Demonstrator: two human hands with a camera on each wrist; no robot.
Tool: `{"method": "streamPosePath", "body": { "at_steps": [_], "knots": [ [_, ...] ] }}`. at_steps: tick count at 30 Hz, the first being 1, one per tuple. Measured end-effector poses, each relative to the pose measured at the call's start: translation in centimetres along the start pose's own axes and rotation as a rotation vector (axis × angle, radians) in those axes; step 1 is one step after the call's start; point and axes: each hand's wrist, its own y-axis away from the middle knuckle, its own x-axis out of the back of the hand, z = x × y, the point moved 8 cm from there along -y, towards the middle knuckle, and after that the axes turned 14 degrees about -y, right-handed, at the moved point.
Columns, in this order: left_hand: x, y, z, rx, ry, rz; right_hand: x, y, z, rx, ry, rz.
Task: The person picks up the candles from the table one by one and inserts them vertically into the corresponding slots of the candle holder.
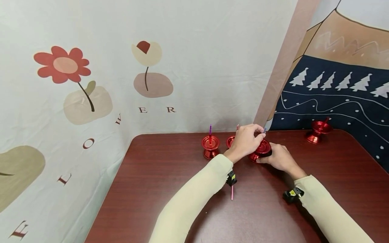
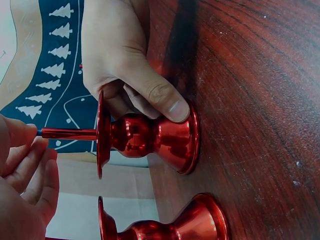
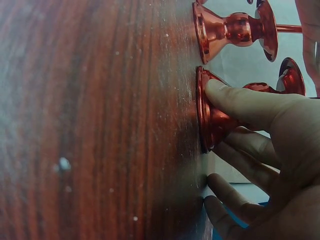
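While the left hand pinches a blue candle at the tube of a red holder, the right hand curls round that holder's base. It stands near the table's back edge, the middle holder and leftmost holder close by. Wider room separates it from the far-right holder; a pink candle lies nearer the front.

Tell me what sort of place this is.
Probably an indoor corner arranged for tabletop work: a brown wood-grained table stands before a pale flower-printed wall covering and a navy wall covering with white trees.
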Motion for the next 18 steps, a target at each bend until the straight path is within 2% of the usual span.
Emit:
{"method": "streamPosePath", "body": {
  "at_steps": [4,8,10,14,18],
  "knots": [
    [-0.2,0.0,0.1,-0.009,-0.030,-0.019,0.1,0.0,0.0,0.031,0.000,0.016],
    [-0.2,0.1,-0.1,-0.016,-0.053,-0.026,-0.1,-0.2,0.4,0.015,-0.014,0.003],
    [-0.2,0.2,-0.2,-0.018,-0.058,-0.030,-0.2,-0.4,1.1,0.036,-0.015,0.014],
    [-0.4,0.7,-0.4,-0.015,-0.034,-0.062,-0.1,-0.6,2.3,0.068,-0.017,0.039],
    [-0.5,1.4,-0.6,-0.003,0.002,-0.101,0.0,-0.2,1.3,0.052,-0.016,0.029]
  ]
}}
